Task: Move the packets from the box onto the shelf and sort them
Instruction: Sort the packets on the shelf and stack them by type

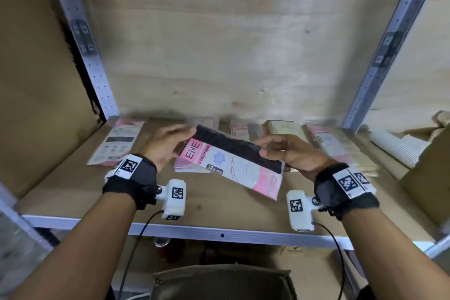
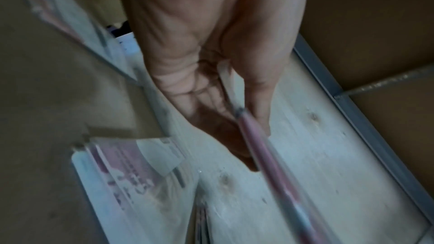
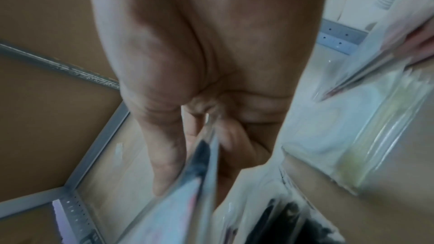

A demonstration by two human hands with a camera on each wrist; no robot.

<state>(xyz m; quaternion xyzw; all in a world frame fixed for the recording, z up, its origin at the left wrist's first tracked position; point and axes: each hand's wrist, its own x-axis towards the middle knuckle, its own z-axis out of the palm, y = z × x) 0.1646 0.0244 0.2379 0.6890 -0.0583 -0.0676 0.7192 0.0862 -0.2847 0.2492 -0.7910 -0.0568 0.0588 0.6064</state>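
A pink and white stocking packet [image 1: 233,163] with a black stocking showing through it hangs tilted above the wooden shelf [image 1: 219,212]. My left hand [image 1: 168,146] grips its upper left end, and my right hand [image 1: 287,153] pinches its right edge between thumb and fingers. The left wrist view shows the packet [image 2: 265,140] edge-on between thumb and fingers of the left hand [image 2: 234,99]. In the right wrist view the packet [image 3: 202,170] sits edge-on in the right hand [image 3: 187,155].
Other packets lie on the shelf: one at the left [image 1: 117,143], one under the held packet [image 1: 190,165], several along the back and a pile at the right [image 1: 341,146]. Cardboard boxes [image 1: 36,105] flank both sides. Metal uprights [image 1: 379,66] frame the bay.
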